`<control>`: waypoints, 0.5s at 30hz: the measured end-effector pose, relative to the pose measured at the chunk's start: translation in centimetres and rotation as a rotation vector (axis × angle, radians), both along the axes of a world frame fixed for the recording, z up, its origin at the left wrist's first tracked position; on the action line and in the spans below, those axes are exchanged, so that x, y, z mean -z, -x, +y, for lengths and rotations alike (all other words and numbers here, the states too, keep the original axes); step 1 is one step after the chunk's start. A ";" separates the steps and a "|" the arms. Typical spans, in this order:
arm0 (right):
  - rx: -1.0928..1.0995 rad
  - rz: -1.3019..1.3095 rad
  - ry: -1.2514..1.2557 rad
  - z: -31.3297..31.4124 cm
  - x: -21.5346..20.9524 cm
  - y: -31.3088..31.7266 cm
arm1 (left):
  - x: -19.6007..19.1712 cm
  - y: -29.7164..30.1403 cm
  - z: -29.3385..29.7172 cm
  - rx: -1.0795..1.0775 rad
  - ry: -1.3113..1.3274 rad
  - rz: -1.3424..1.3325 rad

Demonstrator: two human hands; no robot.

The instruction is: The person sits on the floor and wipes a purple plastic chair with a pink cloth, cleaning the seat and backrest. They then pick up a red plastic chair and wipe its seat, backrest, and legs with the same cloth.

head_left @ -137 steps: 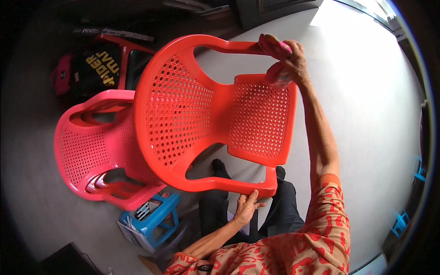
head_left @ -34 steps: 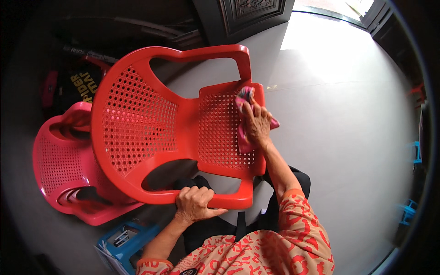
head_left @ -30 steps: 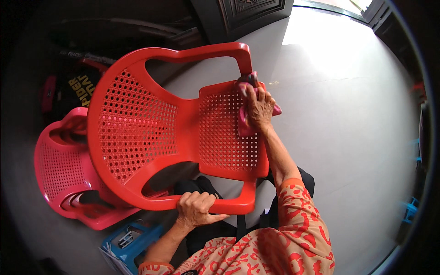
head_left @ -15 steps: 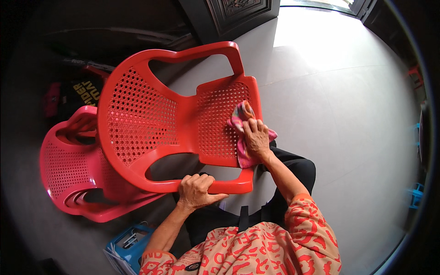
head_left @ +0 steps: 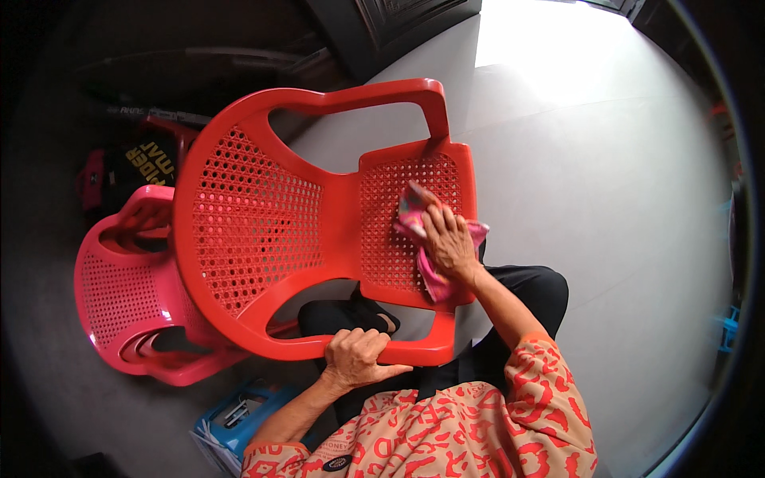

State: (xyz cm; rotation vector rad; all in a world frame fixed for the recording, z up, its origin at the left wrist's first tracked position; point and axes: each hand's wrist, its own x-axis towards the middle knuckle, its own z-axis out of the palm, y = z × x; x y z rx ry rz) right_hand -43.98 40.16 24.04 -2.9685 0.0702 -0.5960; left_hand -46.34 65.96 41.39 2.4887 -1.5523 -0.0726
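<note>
Armchair (head_left: 341,227) of glossy red moulded plastic, pierced with small holes through back and seat, set sideways, back leftward, seat rightward: presumably turned so for easy reach across the seat. Gripped at the near armrest (head_left: 422,351) by the left hand (head_left: 356,358), with fingers curled closed over the top and thumb stretched out sideways, most likely for steadiness. Under the right hand (head_left: 450,239), a soft pink multicoloured cloth (head_left: 411,209), bunched beneath half-bent fingers and pressed on the seat, probably for firm contact. Seat directly below that hand; backrest left of both; far armrest untouched. Legs hidden, so support underneath impossible to tell. Partly behind the backrest, pink plastic chairs (head_left: 123,291), apparently stacked; beside the left forearm, a blue plastic stool (head_left: 247,435).
</note>
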 end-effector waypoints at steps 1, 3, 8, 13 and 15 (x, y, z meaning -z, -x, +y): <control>0.041 -0.031 0.034 -0.7 0.7 -1.3 | -0.2 0.0 -0.2 0.000 -0.012 -0.002; 0.126 -0.050 0.054 -2.0 0.9 -3.8 | -0.1 -0.1 -0.3 -0.001 -0.029 -0.006; 0.211 -0.122 0.014 -4.1 1.5 -8.5 | 0.6 -0.1 0.0 0.013 0.019 -0.023; 0.021 -0.088 -0.044 -3.4 1.1 -6.6 | 0.4 0.0 0.0 -0.005 -0.005 -0.025; -0.053 -0.082 0.025 -2.5 1.6 -4.7 | 0.3 -0.1 -0.2 -0.005 -0.014 -0.033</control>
